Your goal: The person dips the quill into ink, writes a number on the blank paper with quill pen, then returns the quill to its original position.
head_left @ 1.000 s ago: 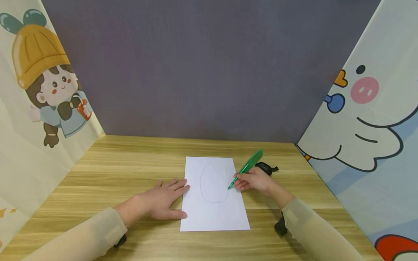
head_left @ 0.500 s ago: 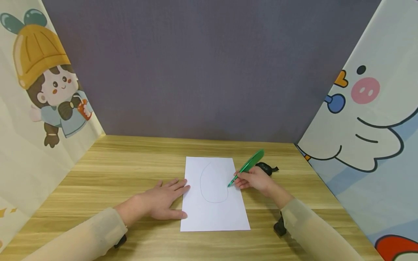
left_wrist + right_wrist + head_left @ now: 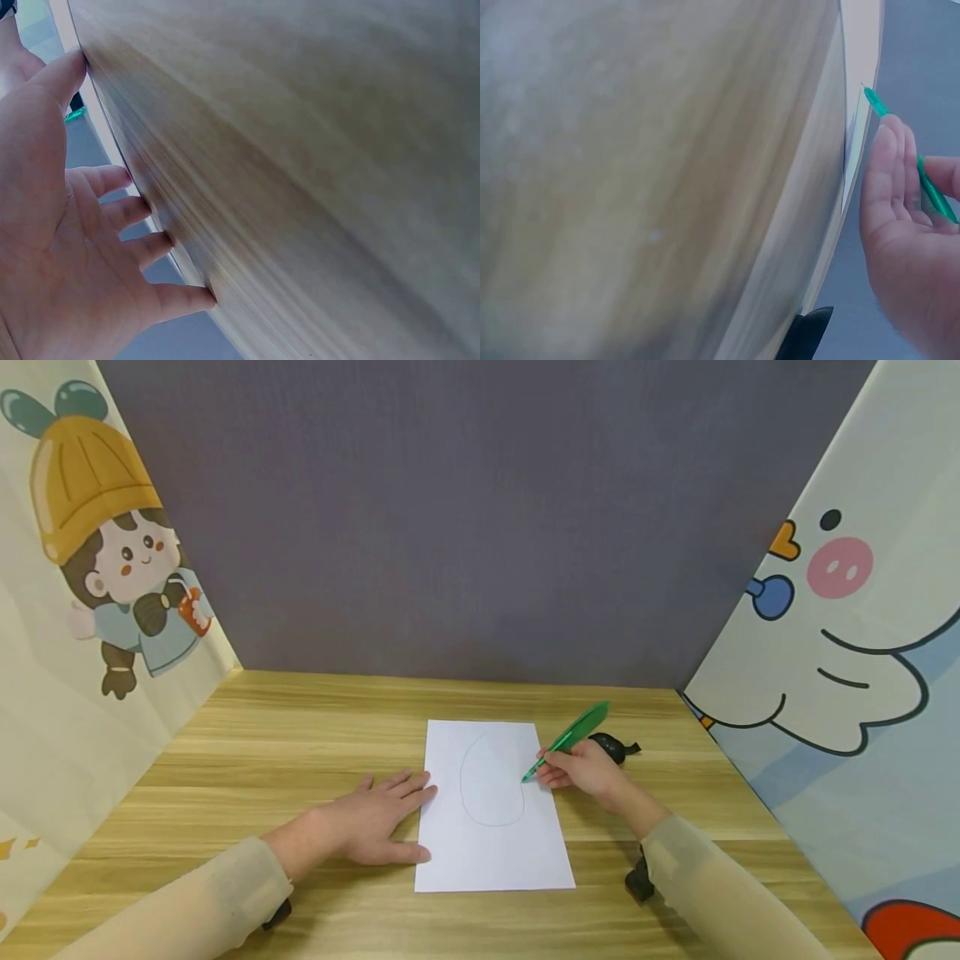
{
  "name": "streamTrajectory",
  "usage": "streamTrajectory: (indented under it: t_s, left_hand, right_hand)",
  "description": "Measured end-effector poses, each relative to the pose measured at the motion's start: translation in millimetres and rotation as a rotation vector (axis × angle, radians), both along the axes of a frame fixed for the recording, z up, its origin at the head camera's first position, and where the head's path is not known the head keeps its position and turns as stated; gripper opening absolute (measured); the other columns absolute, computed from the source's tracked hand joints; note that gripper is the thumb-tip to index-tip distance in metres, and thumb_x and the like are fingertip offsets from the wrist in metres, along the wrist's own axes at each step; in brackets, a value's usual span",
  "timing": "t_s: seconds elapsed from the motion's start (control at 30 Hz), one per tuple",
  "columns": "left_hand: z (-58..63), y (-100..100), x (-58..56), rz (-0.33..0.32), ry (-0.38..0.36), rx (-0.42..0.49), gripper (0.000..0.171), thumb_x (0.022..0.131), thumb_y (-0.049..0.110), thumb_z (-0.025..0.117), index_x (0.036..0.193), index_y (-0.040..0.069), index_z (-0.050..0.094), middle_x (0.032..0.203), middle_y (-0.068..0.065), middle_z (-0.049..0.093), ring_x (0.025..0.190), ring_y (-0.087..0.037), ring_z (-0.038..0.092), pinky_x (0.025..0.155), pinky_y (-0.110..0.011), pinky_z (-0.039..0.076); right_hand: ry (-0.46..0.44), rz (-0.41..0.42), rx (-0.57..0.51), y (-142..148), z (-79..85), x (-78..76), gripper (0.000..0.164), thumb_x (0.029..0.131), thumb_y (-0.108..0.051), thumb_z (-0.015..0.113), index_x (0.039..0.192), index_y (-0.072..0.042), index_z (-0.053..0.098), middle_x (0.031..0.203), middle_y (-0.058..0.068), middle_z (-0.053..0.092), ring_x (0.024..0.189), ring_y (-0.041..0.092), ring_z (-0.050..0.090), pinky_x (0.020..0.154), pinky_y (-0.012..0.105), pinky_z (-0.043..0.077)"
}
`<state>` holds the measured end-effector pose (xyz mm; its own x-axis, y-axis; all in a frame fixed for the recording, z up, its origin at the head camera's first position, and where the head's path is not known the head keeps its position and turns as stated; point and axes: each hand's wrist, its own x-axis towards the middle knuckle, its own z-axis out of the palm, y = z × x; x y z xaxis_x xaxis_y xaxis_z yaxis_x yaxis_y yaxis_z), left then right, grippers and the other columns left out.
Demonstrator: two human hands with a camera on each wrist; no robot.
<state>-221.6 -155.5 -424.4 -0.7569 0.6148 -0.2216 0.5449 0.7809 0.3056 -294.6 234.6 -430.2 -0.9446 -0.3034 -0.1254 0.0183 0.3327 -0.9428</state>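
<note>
A white sheet of paper (image 3: 495,860) lies on the wooden table, with a thin curved outline drawn on it, rounded at the bottom and gapped at the upper right. My right hand (image 3: 581,770) pinches a green feather-shaped pen (image 3: 577,731) between thumb and fingers, its tip at the right end of the line. In the right wrist view the pen (image 3: 934,196) runs through my fingers (image 3: 889,161), its tip at the paper. My left hand (image 3: 375,822) rests with spread fingers on the paper's left edge; the left wrist view shows its palm (image 3: 67,247) and fingertips against the tabletop.
Behind my right hand lies a black object (image 3: 611,747) with a short tail. The wooden table (image 3: 300,718) meets a dark grey panel (image 3: 465,527) at the back. Cartoon-printed panels stand at the left (image 3: 45,710) and right (image 3: 885,693).
The right hand's pen tip has moved slightly up the sheet, lengthening the right side of the drawn line. My left hand has stayed in place.
</note>
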Motion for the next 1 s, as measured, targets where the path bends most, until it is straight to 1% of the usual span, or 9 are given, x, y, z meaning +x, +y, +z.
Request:
streamTrajectory:
  t_s: [0.23,0.43,0.63,0.83,1.0]
  left_hand:
    - [0.2,0,0.1,0.002,0.002,-0.003,0.101,0.1,0.078,0.06,0.175,0.018,0.03,0.185,-0.005,0.022,0.172,-0.037,0.019,0.129,-0.079,0.02]
    - [-1.0,0,-0.8,0.0,0.003,0.001,0.101,0.1,0.078,0.06,0.175,0.018,0.03,0.185,-0.005,0.022,0.172,-0.037,0.019,0.129,-0.08,0.02]
    - [-0.6,1,-0.9,-0.013,0.01,0.019,0.1,0.1,0.075,0.062,0.174,0.015,0.032,0.184,-0.009,0.025,0.171,-0.04,0.021,0.127,-0.082,0.021]
    - [-0.2,0,-0.5,-0.017,0.008,0.019,0.099,0.101,0.074,0.062,0.174,0.014,0.032,0.184,-0.009,0.025,0.171,-0.04,0.021,0.127,-0.082,0.02]
    - [-0.8,0,-1.2,-0.008,0.006,0.014,0.1,0.101,0.075,0.062,0.175,0.016,0.031,0.184,-0.008,0.024,0.171,-0.039,0.021,0.128,-0.081,0.02]
  right_hand:
    - [0.018,-0.016,0.01,-2,-0.6,-1.8,0.037,0.113,-0.01,0.057,0.135,0.019,0.064,0.11,0.027,0.081,0.093,0.019,0.081,0.085,0.032,0.068]
    - [0.023,-0.048,0.005,-5,-3.0,-4.2,0.037,0.113,-0.009,0.057,0.135,0.019,0.065,0.107,0.023,0.081,0.091,0.017,0.082,0.083,0.03,0.068]
    - [0.022,-0.078,0.006,-8,-3.5,-5.2,0.037,0.113,-0.01,0.057,0.136,0.018,0.065,0.105,0.019,0.082,0.09,0.015,0.081,0.083,0.028,0.068]
    - [0.031,-0.091,0.006,-12,-3.9,-5.6,0.037,0.113,-0.01,0.057,0.136,0.018,0.065,0.106,0.021,0.081,0.089,0.015,0.08,0.082,0.029,0.068]
    - [0.029,-0.108,0.0,-15,-3.8,-6.2,0.035,0.112,-0.009,0.057,0.133,0.017,0.066,0.104,0.022,0.081,0.088,0.016,0.08,0.081,0.03,0.068]
